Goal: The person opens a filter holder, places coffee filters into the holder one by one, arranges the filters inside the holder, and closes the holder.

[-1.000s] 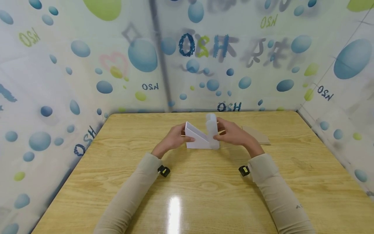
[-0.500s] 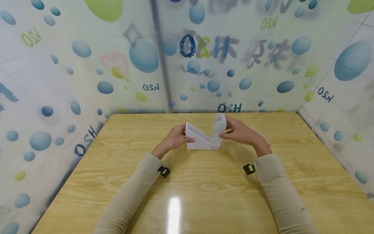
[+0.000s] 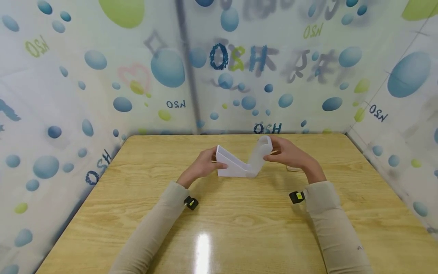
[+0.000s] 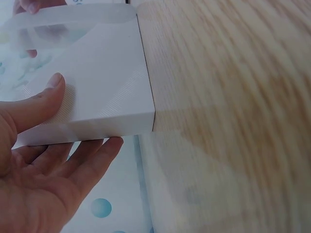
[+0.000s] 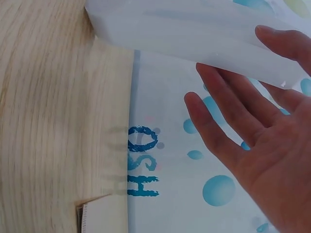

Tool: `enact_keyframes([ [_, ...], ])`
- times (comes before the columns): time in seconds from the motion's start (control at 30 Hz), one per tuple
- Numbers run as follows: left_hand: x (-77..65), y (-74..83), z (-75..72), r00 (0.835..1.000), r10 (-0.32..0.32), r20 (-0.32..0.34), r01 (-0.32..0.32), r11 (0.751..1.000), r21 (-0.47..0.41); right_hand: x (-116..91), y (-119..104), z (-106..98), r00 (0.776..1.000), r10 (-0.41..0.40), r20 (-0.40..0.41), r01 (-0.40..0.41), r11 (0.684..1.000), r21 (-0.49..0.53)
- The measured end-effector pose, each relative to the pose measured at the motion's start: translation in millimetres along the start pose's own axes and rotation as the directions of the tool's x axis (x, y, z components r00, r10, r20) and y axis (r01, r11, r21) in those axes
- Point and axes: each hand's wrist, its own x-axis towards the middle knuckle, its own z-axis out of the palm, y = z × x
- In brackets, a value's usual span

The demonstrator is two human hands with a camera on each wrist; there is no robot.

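A white box (image 3: 230,166) with a slanted open top stands on the table in the head view. At its right end a translucent frosted lid (image 3: 257,156) leans up and to the right, its lower end meeting the box. My left hand (image 3: 203,163) grips the box's left end, thumb on the near face and fingers behind. With my right hand (image 3: 291,153) I hold the lid's upper part between thumb and fingers. In the left wrist view, the thumb lies on the box's broad white side (image 4: 104,82). The box's inside is mostly hidden.
Partly hidden behind the right forearm, a flat brown piece (image 3: 295,169) lies on the wooden table (image 3: 239,228); its edge looks layered in the right wrist view. A printed sheet wall (image 3: 219,95) stands behind the table's far edge.
My right hand has moved to the right, tilting the lid from nearly upright to leaning away from the box. The left hand and the box have stayed in place.
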Motion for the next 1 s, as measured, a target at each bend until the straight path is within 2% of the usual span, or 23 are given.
enact_keyframes([
  [0.33,-0.8,0.7,-1.1,1.0,-0.004,0.007,0.004,1.0,0.003,-6.0,1.1,-8.8,1.0,0.021,0.012,-0.021,1.0,0.017],
  [1.0,-1.9,0.2,-0.4,1.0,-0.002,0.005,0.002,1.0,0.008,-14.5,3.3,-21.0,0.997,0.078,0.01,-0.078,0.997,-0.028],
])
